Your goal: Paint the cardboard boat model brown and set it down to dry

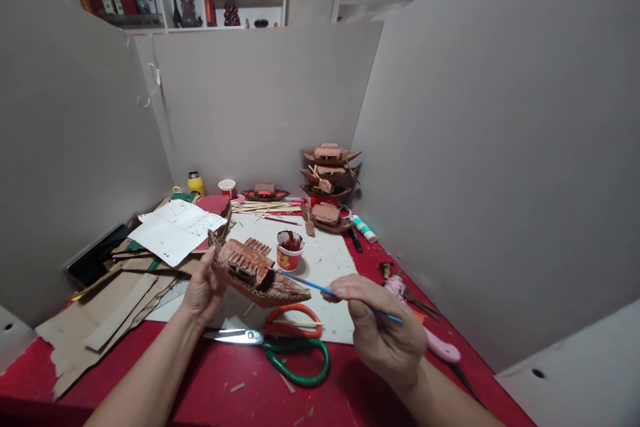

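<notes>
My left hand point(204, 290) grips the left end of a brown model boat point(250, 270) made of cardboard, holding it up over the white board. The boat has a ridged cabin roof, and its pointed end faces right. In my right hand point(383, 327) is a thin blue brush point(320, 288), pinched between thumb and fingers. Its tip reaches the boat's deck just right of the cabin. Behind the boat stands a paper cup point(290, 255) with dark brown paint on its inner wall. Scissors point(265, 340) with one orange and one green handle lie below the boat.
More model boats point(327, 190) stand stacked at the back right. Cardboard pieces point(115, 307) and a white sheet with drawings point(175, 228) lie left. Thin sticks point(267, 207) and a yellow bottle point(195, 183) are behind. A pink-handled tool point(443, 347) lies right. Grey panels enclose the table.
</notes>
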Demonstrator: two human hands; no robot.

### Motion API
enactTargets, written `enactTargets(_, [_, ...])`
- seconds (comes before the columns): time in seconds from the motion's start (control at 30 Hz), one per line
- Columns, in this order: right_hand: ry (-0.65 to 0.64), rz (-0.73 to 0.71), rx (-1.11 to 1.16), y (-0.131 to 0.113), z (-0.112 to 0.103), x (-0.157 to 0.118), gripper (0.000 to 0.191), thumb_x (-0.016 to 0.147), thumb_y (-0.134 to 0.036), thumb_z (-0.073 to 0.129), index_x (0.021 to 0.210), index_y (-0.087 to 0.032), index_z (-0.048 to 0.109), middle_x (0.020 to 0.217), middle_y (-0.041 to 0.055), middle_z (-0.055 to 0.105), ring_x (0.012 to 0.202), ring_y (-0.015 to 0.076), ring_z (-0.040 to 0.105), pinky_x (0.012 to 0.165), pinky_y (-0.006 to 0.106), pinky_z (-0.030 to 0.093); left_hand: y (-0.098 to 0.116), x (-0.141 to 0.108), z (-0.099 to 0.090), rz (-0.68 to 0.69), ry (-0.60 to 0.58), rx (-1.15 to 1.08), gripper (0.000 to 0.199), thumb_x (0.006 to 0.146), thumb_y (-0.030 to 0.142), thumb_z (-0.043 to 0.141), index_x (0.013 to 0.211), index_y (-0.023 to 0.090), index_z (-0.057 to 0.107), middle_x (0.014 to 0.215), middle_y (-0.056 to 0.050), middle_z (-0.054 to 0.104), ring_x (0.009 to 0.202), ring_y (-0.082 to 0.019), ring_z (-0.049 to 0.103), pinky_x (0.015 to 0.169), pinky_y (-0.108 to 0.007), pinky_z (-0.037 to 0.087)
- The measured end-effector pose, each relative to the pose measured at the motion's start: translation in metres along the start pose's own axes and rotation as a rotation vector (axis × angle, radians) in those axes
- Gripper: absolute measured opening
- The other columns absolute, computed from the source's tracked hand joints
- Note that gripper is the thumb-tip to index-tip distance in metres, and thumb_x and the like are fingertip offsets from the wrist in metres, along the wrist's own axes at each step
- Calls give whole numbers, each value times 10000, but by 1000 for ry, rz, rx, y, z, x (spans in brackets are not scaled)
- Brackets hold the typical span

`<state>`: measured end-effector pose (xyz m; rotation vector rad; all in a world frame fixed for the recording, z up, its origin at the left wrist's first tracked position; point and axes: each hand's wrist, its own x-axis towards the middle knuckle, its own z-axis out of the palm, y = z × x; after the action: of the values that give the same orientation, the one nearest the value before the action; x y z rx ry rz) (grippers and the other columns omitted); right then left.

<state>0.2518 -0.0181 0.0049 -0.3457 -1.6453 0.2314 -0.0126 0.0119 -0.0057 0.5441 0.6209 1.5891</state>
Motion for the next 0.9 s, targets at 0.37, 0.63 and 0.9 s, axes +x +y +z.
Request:
enactTargets(0.37, [-43,-40,41,-7,1,2,196,970,-170,540,1099,-211,682,814,75,733,727,209,714,624,367,606,0,1,-2,2,8,-12,240,789,318,736,978,172,760,910,-20,811,899,-181,747,916,-266,547])
enactTargets(0.63, [22,68,-23,4,-1,-2,243,938,-83,534,1076,-221,679,842,57,728,755,188,702,631,334,607,1,0,-1,-18,28,-20,250,811,323,707,1005,175,761,954,-35,810,968,-208,739,983,-292,518])
enactTargets(0.9, [-56,-69,52,-11,1,3,198,968,-151,523,1084,-189,679,810,81,733,737,210,719,648,372,613,0,1,-3,12,30,25,303,788,356,732,1038,186,752,976,-22,807,993,-206,728,964,-293,517])
